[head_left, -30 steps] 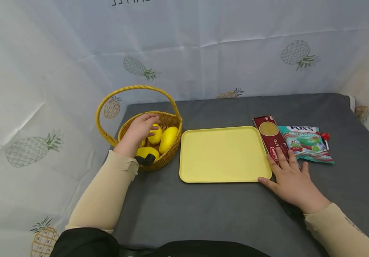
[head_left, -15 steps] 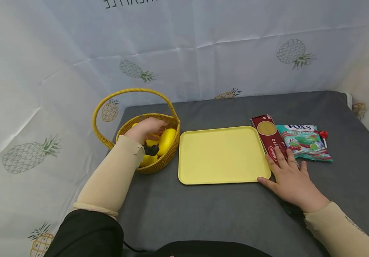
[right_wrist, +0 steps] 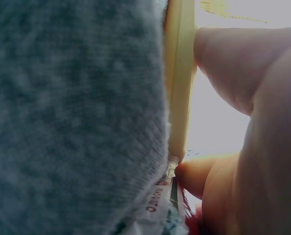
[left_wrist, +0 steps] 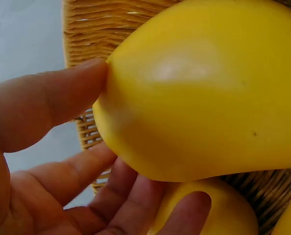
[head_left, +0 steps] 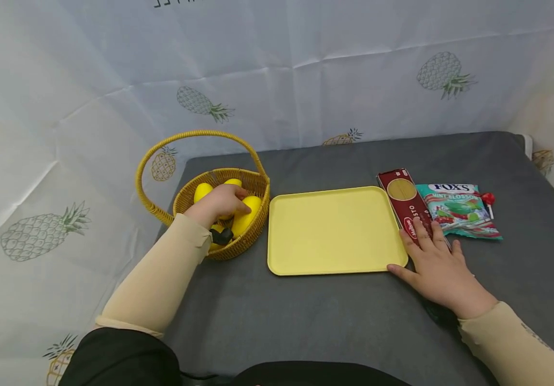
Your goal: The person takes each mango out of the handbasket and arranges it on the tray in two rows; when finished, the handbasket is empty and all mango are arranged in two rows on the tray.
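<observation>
In the head view my left hand (head_left: 221, 203) reaches into the yellow wicker basket (head_left: 262, 185) at the left. Its fingers bend at a smooth yellow mango (head_left: 245, 220) by the basket's right side. Close up in the left wrist view, the thumb meets the pointed end of the mango (left_wrist: 199, 93), and other fingers curl beneath it. Another yellow fruit (left_wrist: 224, 208) lies below. My right hand (head_left: 443, 273) rests flat with spread fingers. Its fingertips lie on a dark red spaghetti box (head_left: 404, 201), its thumb on the corner of the yellow tray (head_left: 334, 230).
Right of the box lies a green bag of Fox's candy (head_left: 460, 212), with a red lollipop (head_left: 488, 199) beside it. The basket's tall handle (head_left: 199, 133) arches over its opening. A grey cloth (head_left: 325, 321) covers the table, and a pineapple-print curtain (head_left: 305, 96) hangs behind.
My left hand has dropped lower into the basket, and its fingers have come onto the mango at the right side. The right hand has stayed in place.
</observation>
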Demonstrator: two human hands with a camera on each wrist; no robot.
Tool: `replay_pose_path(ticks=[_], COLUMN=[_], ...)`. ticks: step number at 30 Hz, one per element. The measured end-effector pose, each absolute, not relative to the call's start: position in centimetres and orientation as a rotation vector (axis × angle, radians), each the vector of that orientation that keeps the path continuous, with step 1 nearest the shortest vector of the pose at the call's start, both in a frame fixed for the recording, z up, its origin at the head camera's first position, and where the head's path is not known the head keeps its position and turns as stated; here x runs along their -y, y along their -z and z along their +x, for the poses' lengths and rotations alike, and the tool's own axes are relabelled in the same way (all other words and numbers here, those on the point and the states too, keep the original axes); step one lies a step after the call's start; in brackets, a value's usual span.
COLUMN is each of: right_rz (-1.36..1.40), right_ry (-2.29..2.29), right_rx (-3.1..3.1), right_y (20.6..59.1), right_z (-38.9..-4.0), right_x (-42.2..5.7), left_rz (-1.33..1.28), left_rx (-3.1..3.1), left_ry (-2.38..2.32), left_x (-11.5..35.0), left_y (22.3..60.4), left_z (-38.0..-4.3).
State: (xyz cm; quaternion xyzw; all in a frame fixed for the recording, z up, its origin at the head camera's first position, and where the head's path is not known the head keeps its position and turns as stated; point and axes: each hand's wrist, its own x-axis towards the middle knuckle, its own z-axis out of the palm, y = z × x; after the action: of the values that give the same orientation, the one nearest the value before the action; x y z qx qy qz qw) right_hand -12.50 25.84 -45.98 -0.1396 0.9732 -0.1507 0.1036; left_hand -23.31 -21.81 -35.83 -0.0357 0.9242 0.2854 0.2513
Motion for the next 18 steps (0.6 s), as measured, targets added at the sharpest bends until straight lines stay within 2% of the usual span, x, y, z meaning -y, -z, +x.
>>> replay_pose_path(ticks=[18], right_rz=[-0.411], right_ry=[0.452], right_rx=[-2.866], right_y=[46.0], right_z=[-12.48], right_x=[-25.98], left_rz=[-0.113], left_rx=[-2.501], left_ry=[-1.009], left_x=[22.59], left_y=[35.41], left_z=[-22.55])
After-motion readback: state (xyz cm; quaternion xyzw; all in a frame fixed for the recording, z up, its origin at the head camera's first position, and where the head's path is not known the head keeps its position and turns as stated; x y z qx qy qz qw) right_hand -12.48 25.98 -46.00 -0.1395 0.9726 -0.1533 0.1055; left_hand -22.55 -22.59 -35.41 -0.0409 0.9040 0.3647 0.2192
